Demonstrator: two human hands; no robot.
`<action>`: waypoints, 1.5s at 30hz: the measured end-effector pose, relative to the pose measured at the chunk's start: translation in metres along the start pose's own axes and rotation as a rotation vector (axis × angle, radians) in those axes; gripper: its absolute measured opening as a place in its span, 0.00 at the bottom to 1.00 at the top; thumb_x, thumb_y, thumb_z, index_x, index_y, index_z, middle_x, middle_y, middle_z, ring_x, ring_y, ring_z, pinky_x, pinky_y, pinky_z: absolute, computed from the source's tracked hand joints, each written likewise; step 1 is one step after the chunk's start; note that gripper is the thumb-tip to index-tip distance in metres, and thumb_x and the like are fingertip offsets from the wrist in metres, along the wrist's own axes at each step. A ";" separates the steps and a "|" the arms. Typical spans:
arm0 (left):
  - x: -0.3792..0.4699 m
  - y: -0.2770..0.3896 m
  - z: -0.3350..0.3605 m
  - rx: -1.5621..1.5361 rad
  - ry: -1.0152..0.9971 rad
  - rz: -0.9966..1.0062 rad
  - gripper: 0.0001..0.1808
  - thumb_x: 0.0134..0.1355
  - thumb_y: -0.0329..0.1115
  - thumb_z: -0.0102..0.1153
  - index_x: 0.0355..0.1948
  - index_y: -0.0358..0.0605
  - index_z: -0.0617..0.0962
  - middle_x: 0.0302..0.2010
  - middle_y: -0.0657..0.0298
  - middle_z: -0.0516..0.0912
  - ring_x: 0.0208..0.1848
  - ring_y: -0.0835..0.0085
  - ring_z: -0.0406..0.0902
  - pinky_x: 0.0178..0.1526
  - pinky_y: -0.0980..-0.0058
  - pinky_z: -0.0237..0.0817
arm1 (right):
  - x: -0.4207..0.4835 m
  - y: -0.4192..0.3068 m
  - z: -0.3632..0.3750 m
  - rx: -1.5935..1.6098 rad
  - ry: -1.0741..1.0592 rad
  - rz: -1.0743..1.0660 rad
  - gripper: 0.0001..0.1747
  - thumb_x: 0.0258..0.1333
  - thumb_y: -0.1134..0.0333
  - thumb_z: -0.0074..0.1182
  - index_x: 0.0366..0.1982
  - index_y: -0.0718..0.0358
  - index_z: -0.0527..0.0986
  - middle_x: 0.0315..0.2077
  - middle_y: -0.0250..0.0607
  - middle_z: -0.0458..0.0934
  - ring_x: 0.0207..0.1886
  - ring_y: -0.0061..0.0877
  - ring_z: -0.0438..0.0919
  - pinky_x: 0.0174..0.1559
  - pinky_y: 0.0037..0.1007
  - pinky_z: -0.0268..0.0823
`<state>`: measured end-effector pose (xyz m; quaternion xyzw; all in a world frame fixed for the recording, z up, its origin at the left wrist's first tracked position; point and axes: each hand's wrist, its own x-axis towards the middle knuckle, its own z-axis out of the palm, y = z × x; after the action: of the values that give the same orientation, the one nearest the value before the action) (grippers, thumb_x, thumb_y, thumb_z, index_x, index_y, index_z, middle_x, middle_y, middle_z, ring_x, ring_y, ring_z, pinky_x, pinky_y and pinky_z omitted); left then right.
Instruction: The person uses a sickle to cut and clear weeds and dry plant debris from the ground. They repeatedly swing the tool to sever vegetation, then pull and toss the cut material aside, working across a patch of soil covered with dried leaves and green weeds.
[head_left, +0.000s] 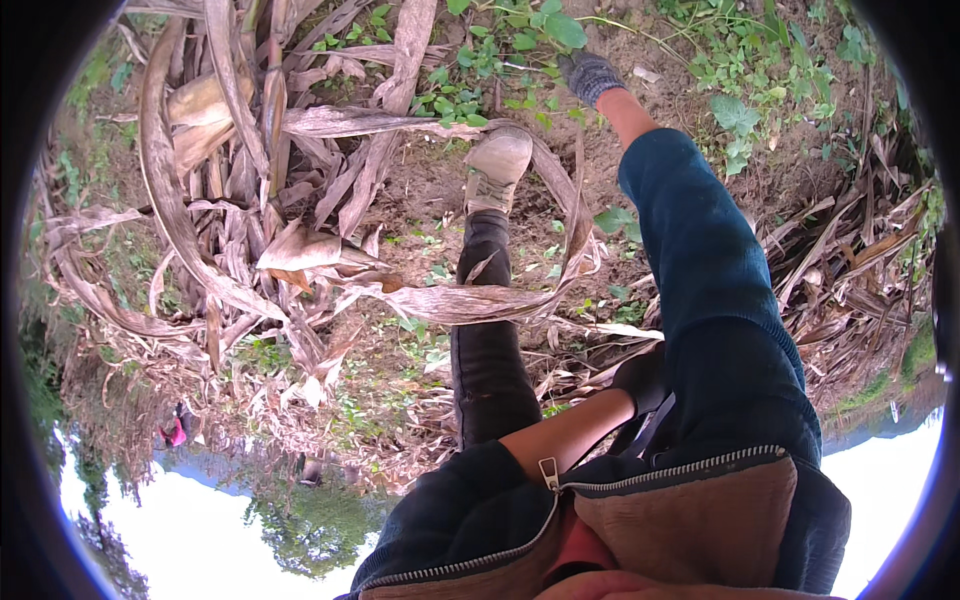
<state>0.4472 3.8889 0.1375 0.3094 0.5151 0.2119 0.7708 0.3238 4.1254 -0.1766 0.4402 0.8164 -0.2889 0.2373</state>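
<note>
My right hand (591, 76), in a grey knit glove, reaches forward to the soil beside low green weeds (564, 30). Its fingers point away from me, and whether they grip a stem cannot be made out. My left hand (642, 379), in a dark glove, is drawn across my body, partly hidden by my right sleeve (705, 247); what it holds is not visible. Between the hands and a bundle of dry corn stalks (277, 97) stands my dusty shoe (499, 161). A long dry corn leaf (480, 304) curls across my dark trouser leg (491, 367).
More dry stalks and leaves (847, 262) lie heaped at the right. Leafy vines (739, 120) cover soil at the upper right. Far off at the lower left is a person in pink (176, 433). My open zipped jacket (682, 510) hangs at the bottom.
</note>
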 end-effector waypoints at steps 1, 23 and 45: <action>-0.002 0.011 -0.013 -0.012 -0.002 0.005 0.16 0.55 0.37 0.40 0.38 0.33 0.68 0.31 0.44 0.77 0.35 0.52 0.76 0.35 0.60 0.67 | -0.012 0.007 0.009 0.203 -0.164 0.002 0.21 0.55 0.52 0.38 0.40 0.62 0.70 0.34 0.51 0.75 0.37 0.42 0.74 0.41 0.40 0.65; 0.015 -0.031 0.046 -0.328 0.092 0.118 0.19 0.58 0.43 0.46 0.41 0.37 0.71 0.43 0.50 0.73 0.43 0.66 0.72 0.41 0.70 0.67 | -0.016 -0.166 0.026 -0.387 -0.283 -0.598 0.17 0.47 0.61 0.47 0.41 0.58 0.73 0.45 0.45 0.70 0.48 0.37 0.70 0.48 0.35 0.63; 0.015 -0.018 0.029 -0.155 0.082 0.122 0.16 0.58 0.38 0.37 0.38 0.34 0.65 0.27 0.41 0.77 0.30 0.48 0.76 0.31 0.55 0.66 | 0.034 -0.139 0.009 -0.288 -0.185 -0.247 0.23 0.53 0.65 0.41 0.53 0.56 0.62 0.51 0.44 0.66 0.52 0.41 0.67 0.49 0.41 0.63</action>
<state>0.4796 3.8780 0.1234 0.2707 0.5084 0.3100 0.7564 0.1892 4.0772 -0.1680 0.2699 0.8718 -0.2354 0.3344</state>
